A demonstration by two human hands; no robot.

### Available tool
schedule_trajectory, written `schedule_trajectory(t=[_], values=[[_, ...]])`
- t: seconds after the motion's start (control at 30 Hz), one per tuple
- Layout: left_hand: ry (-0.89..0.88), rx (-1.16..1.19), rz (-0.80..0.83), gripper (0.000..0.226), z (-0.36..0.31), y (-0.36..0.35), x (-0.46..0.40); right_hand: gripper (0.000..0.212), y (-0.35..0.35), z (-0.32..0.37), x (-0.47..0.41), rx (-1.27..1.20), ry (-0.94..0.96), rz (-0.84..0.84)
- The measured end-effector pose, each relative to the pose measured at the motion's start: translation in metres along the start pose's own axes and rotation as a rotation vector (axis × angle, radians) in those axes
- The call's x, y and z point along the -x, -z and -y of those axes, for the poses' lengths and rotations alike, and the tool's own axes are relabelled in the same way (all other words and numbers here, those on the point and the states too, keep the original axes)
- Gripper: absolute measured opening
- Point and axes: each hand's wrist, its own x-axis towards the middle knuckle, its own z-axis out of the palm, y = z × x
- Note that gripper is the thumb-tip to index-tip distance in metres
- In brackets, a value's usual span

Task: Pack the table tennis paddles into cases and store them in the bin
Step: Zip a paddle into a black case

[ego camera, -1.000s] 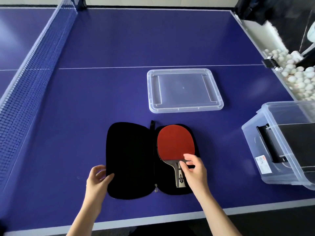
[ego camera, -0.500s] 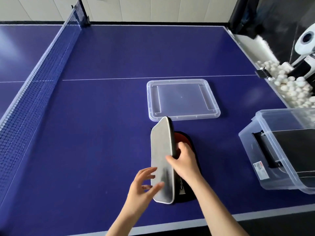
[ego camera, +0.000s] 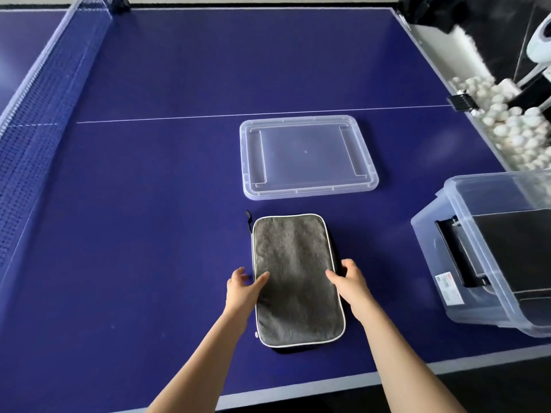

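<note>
A blue net (ego camera: 44, 93) is stretched along the far left of the blue bench (ego camera: 149, 234), well to the left of the grey case (ego camera: 296, 278). The case is laid flat near the front edge of the bench with its cover folded down, so that only its grey fabric top with pale piping is seen; a small black loop (ego camera: 248, 217) is seen at its far left corner. The left hand (ego camera: 243, 289) is placed at the left edge of the case, the thumb laid on the fabric and the fingers loosely spread beside the edge; the grip is released, with nothing clasped. The right hand (ego camera: 350, 281) is placed at the right edge of the case, the thumb on top and the fingers curled over the side, so the case is grasped there. A clear plastic lid (ego camera: 307, 156) is lying flat just beyond the case. To the right of the case, well apart from it, a clear bin (ego camera: 465, 263) is standing at the bench edge with dark flat items (ego camera: 512, 248) inside. Beyond the bin, many white balls (ego camera: 512, 123) are heaped in a tray off the bench.
</note>
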Motion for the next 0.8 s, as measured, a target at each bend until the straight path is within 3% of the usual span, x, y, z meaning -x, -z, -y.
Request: schedule_trajectory(t=[0.2,0.4,0.57,0.8], values=[[0.086,-0.001,-0.005,0.073,-0.005,-0.016,-0.015,0.047,0.001,-0.013,-0.009,-0.137,-0.043,0.079],[0.098,0.067,0.002,0.069,-0.008,-0.019,-0.018,0.043,0.005,-0.014,-0.019,-0.118,-0.037,0.187],[0.057,0.169,0.112,0.047,-0.008,-0.023,-0.016,0.041,0.011,-0.015,-0.020,-0.142,-0.020,0.193],[-0.004,0.276,0.147,0.056,0.000,-0.032,-0.005,0.042,0.019,-0.015,-0.014,-0.239,-0.014,0.200]])
